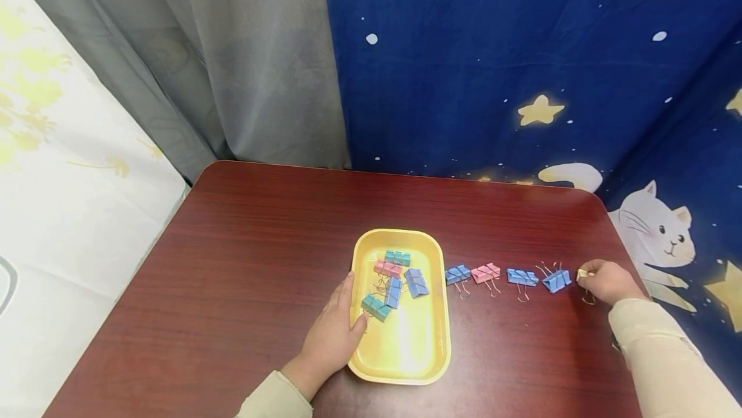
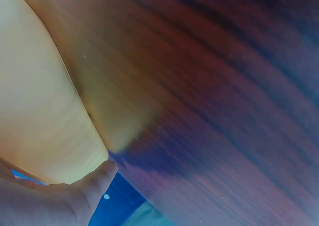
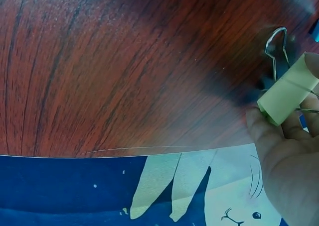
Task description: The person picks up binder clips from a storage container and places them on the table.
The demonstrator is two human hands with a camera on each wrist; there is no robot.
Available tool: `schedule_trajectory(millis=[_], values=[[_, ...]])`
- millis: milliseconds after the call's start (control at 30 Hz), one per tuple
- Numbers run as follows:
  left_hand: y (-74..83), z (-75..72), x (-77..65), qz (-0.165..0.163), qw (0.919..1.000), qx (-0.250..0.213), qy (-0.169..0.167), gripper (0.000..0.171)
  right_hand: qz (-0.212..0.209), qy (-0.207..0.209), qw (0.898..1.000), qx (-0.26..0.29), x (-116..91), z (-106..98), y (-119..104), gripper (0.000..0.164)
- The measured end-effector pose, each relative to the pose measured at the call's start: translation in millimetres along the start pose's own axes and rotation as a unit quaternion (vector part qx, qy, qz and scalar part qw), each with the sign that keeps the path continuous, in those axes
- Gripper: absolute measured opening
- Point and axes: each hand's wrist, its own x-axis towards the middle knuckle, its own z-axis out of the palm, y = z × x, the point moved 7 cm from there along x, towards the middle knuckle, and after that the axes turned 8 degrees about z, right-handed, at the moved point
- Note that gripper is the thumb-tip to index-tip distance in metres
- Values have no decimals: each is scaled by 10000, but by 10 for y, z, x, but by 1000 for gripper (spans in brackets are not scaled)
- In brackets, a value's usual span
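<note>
My left hand (image 1: 329, 339) grips the left side of a yellow tray (image 1: 400, 373), thumb at the rim and fingers along the outer wall. Inside lie several binder clips, among them a teal clip (image 1: 375, 308), a pink clip (image 1: 388, 268) and a blue-violet clip (image 1: 416, 283). At the table's right, my right hand (image 1: 611, 283) pinches a yellow binder clip (image 3: 289, 89) by its body; one wire handle sticks out over the tabletop. Just left of that hand is a blue binder clip (image 1: 557, 281).
Between tray and right hand, another blue clip (image 1: 523, 277), a pink clip (image 1: 485, 272) and a blue clip (image 1: 458, 275) lie in a row on the dark red table (image 1: 261, 263). A grey curtain (image 1: 266, 57) and a blue starry curtain (image 1: 452, 83) hang behind.
</note>
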Motion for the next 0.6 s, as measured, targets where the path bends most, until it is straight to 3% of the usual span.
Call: schedule_trajectory(millis=[600], values=[[8, -10, -5, 29, 10000, -46, 27, 77, -336, 551, 9978, -171, 83, 14, -6, 38]])
